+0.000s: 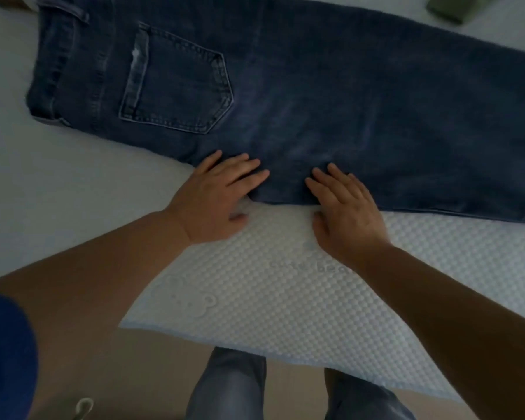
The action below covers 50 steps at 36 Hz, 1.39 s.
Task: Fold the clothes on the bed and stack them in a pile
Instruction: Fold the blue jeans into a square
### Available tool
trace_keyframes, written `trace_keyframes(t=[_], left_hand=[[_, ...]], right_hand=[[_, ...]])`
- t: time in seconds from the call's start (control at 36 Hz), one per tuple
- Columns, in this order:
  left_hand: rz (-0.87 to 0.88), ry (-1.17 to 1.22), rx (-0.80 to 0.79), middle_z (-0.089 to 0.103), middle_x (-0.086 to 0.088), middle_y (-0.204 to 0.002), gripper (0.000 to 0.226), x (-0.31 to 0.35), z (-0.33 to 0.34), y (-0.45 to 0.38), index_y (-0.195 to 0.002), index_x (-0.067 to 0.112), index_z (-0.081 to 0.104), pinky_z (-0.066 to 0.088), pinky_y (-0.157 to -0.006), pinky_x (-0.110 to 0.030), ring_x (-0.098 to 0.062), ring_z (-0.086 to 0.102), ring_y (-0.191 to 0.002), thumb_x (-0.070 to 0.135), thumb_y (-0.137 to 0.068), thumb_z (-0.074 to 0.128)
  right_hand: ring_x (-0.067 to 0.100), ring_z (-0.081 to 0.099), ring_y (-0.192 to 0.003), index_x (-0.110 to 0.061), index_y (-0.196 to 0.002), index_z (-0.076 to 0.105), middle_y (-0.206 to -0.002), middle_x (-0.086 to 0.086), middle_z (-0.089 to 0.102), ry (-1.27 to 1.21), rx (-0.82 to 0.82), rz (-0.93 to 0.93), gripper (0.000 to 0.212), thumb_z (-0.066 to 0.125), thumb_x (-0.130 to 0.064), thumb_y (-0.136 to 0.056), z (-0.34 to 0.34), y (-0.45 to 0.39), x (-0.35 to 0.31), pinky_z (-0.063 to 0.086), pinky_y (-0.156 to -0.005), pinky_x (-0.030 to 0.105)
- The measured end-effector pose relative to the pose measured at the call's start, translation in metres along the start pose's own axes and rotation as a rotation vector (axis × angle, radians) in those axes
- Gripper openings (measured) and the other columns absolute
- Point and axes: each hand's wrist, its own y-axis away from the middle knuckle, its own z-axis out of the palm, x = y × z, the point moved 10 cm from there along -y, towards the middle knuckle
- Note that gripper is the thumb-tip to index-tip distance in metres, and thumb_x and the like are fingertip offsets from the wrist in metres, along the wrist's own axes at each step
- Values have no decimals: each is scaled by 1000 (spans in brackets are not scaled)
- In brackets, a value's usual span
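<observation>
A pair of dark blue jeans lies across the bed, already doubled leg over leg, waistband at the left with a back pocket facing up and the legs running off the frame to the right. Both of the person's hands press flat on the near edge of the denim around the crotch seam: the left hand and the right hand rest side by side, close but not touching, fingers straight and spread, gripping nothing. Their heels sit on a white textured pad that covers the bed's near edge. The step in hand looks to be smoothing before the next fold. Done well, the palms would sweep outward from the seam toward waistband and hems, driving out creases, and the two legs' edges would be squared before the hems are brought up to the waist. A dull green item at the top right may be another garment awaiting its turn, though it is cropped and blurred. No pile is visible.
</observation>
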Motion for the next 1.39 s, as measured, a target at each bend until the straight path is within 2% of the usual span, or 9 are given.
trace_keyframes(t=[0.22,0.44,0.64,0.78,0.94,1.03,1.11,1.25,1.39], left_hand=[[-139,225,252,71,-12,-85,31,-17,-37,-37,-101,6,71,44,-81,-38,-30,66,-77,21,-75,63],[-472,232,44,39,10,-63,44,-64,-28,-85,-60,27,36,20,-48,-30,-15,44,-66,56,-93,39],[-636,242,-152,46,3,-69,47,-88,-6,-111,-64,22,43,26,-51,-29,-13,43,-62,60,-91,37],[-728,292,-191,55,1,-75,44,-98,-3,-111,-71,21,52,29,-51,-28,-15,48,-63,63,-84,47],[-761,480,361,65,4,-81,14,-90,-42,-66,-85,20,63,46,-64,-31,-16,60,-76,34,-84,62],[-670,495,769,62,6,-79,5,-80,-80,-4,-82,13,66,40,-68,-10,-4,54,-73,14,-79,62],[-1007,545,784,55,20,-72,9,-103,-62,67,-75,29,58,35,-66,-1,6,50,-67,21,-79,61],[-1496,1374,818,67,-1,-67,27,-152,-4,112,-71,9,62,52,-68,-23,-15,63,-66,32,-83,66],[-1256,1996,1091,72,-9,-103,24,-179,-18,74,-106,11,66,56,-82,-42,-25,69,-94,17,-83,68]], right_hand=[[37,55,-107,-7,-116,63,-115,14,61,52,152,123,41,69,-25,-80,-12,-20,-8,39,-93,49],[17,45,-62,-17,-89,48,-73,-2,51,-139,109,296,26,38,-39,-98,-36,-76,25,30,-58,30],[24,48,-76,-12,-96,51,-92,10,60,175,91,295,24,39,-33,-97,-42,-102,24,33,-66,35],[32,51,-112,-8,-123,55,-121,13,58,-31,261,71,38,50,-14,-86,-43,-94,-23,35,-95,40],[4,-15,-138,-32,-139,-18,-154,-12,-9,44,-108,57,61,17,-53,-93,21,-88,-22,-14,-112,30],[12,-10,-143,-37,-143,-15,-158,-7,-2,97,-144,95,70,10,-67,-85,25,-93,-19,-13,-112,32],[17,-4,-143,-41,-147,-4,-158,-2,5,131,-190,122,76,8,-73,-79,24,-97,-21,-8,-113,37],[21,-6,-140,-34,-148,15,-156,2,0,164,-196,187,81,18,-75,-78,18,-104,-34,-6,-112,48],[16,-35,-134,-8,-149,9,-154,5,-23,285,-202,82,92,11,-71,-82,24,-112,-60,-31,-104,43]])
